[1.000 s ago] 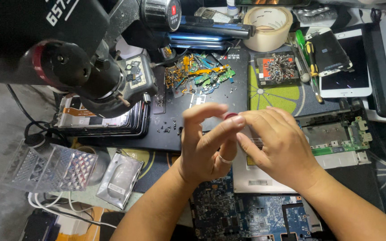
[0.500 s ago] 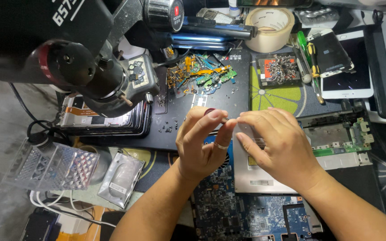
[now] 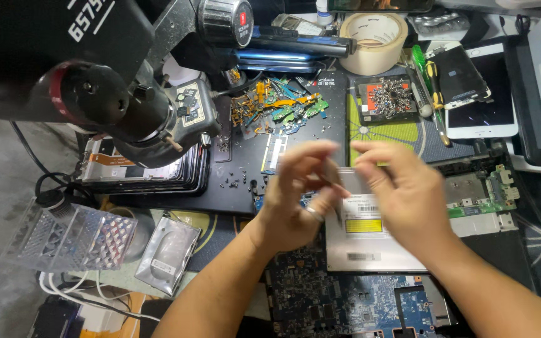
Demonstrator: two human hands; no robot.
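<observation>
While both hands hover blurred over the bench, I see my left hand (image 3: 295,197) pinching a small dark part (image 3: 328,172) between thumb and fingertips; its long axis I cannot tell. My right hand (image 3: 402,191) sits just beside it with fingers curled, and I cannot tell whether it grips anything. Below them lies the silver optical drive (image 3: 370,241), flat, its long side running toward me. Compared with 0.5 s ago, the 2 hands have parted. A tape roll (image 3: 372,34) sits far behind.
</observation>
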